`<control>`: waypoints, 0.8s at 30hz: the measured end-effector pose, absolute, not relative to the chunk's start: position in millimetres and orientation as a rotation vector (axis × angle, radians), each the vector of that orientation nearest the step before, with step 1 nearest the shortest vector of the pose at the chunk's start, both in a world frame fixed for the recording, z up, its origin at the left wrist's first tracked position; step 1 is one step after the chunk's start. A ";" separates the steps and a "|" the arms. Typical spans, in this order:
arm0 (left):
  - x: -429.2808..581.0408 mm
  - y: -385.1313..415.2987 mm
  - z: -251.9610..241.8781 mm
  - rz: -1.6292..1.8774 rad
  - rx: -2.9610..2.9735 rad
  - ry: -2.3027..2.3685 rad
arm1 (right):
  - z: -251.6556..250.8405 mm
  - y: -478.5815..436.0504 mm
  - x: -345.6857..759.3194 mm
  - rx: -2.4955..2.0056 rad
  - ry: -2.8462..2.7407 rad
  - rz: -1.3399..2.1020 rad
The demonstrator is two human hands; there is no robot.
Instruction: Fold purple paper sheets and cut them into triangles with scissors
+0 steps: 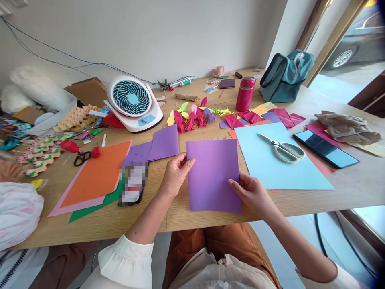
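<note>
A rectangular sheet of purple paper (213, 176) is held up before me, just over the table's front part. My left hand (179, 170) pinches its upper left edge, thumb on the front face. On the lower right edge, my right hand (248, 188) grips it between thumb and fingers. Behind and to the left lie a folded purple paper piece (164, 143) and a flatter purple sheet (137, 153). To the right, white-handled scissors (284, 148) rest on a light blue sheet (258, 160).
Orange (98, 172) and green sheets (87, 210) lie left beside a phone (132, 184). A fan (132, 102), colourful paper pieces (192, 119), a pink bottle (246, 94), a teal bag (285, 78) and a tablet (325, 148) stand or lie around. Another person's sleeve (19, 214) is at far left.
</note>
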State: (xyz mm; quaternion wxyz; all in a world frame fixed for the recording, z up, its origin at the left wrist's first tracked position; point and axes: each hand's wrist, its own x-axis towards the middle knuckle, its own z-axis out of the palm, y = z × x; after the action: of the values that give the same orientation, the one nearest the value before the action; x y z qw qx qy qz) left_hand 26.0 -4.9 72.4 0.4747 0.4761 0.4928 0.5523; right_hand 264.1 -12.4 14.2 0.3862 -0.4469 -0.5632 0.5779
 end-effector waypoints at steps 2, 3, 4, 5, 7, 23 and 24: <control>25.4 -1.3 68.8 1.365 1.152 1.210 | 11.7 -12.4 264.7 -1.135 -1.450 1.420; 25.2 0.4 67.1 1.368 1.140 1.204 | 11.8 -12.6 264.4 -1.119 -1.441 1.421; 25.0 2.0 65.5 1.369 1.130 1.196 | 12.5 -12.8 263.8 -1.101 -1.425 1.427; 25.0 3.2 63.9 1.370 1.121 1.187 | 13.6 -12.9 262.9 -1.088 -1.408 1.431; 25.2 4.0 60.4 1.368 1.112 1.165 | 16.0 -13.2 260.5 -1.081 -1.380 1.428; 19.8 -25.0 31.6 1.199 1.264 1.327 | 16.7 -11.4 260.0 -1.132 -1.214 1.400; 20.8 -27.2 34.0 1.196 1.253 1.326 | 17.4 -11.0 260.1 -1.128 -1.190 1.402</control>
State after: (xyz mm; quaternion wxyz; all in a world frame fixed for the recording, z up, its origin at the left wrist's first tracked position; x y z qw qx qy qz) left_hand 20.8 -27.2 34.0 0.4619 0.5094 0.5392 0.4863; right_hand 260.1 -11.0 17.4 0.4724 -0.4609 -0.4862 0.5728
